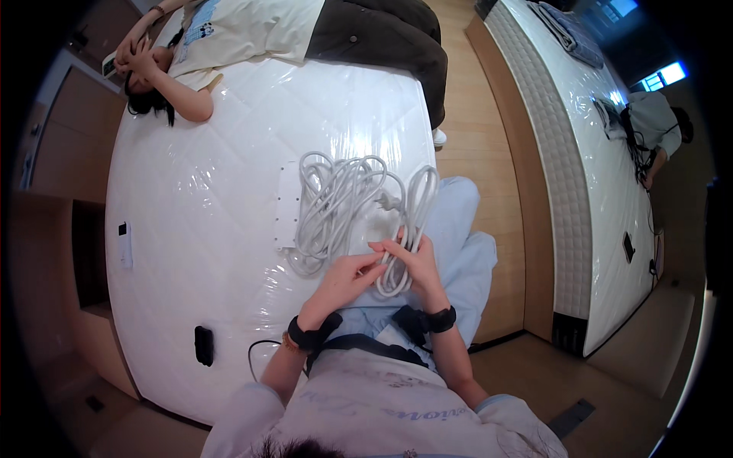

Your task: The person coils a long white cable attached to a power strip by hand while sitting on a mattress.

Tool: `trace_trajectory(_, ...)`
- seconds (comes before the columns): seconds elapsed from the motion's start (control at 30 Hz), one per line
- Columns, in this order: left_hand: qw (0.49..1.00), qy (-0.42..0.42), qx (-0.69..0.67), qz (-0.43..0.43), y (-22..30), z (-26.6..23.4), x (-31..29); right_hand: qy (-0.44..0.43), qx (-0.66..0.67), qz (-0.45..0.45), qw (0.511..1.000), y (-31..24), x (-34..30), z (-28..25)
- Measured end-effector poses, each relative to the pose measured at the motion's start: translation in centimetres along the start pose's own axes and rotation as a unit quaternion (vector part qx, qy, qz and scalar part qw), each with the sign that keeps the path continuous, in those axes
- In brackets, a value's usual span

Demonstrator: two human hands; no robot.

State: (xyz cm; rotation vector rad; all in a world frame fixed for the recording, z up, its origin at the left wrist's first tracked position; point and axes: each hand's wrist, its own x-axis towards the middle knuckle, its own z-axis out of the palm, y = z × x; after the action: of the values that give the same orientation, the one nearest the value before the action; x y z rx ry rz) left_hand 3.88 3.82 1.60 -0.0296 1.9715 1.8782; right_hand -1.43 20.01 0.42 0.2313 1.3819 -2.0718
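A long grey-white power cord (336, 202) lies in loose, tangled loops on the plastic-covered mattress in front of me. Part of it is gathered into a narrow oval bundle (422, 200). My right hand (416, 266) is wrapped round the lower part of this bundle, near my lap. From the left, my left hand (347, 279) meets it, its fingertips pinching at the cord beside the right fingers. The grey plug (389, 202) rests between the loose loops and the bundle. Along the left side of the loops lies a flat white power strip (286, 202), partly covered by the cord.
Someone lies across the far end of the mattress (214, 252). A black case (204, 346) and a white device (124, 246) are on its left part. Beyond the wood floor at right, another person bends over cables at a second mattress (569, 99).
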Motion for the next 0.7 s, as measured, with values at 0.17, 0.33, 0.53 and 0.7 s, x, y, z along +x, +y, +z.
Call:
trace_trajectory(0.17,0.898,0.378,0.211,0.077,0.0,-2.3,-0.9,0.044,-0.148,-0.149,0.977,-1.1,-0.6,-0.7)
trace_trajectory(0.33,0.876,0.415,0.236,0.064,-2.5,-4.3,0.4,-0.016,-0.176,-0.239,0.955,-1.7,-1.1,-1.4)
trace_trajectory(0.53,0.898,0.427,0.068,0.081,0.3,-4.4,-0.7,0.083,-0.176,-0.245,0.950,-3.4,-1.1,-0.4)
trace_trajectory(0.7,0.911,0.316,0.136,0.229,3.5,-4.0,-1.5,0.084,-0.215,-0.237,0.944,-2.3,-0.6,-0.3)
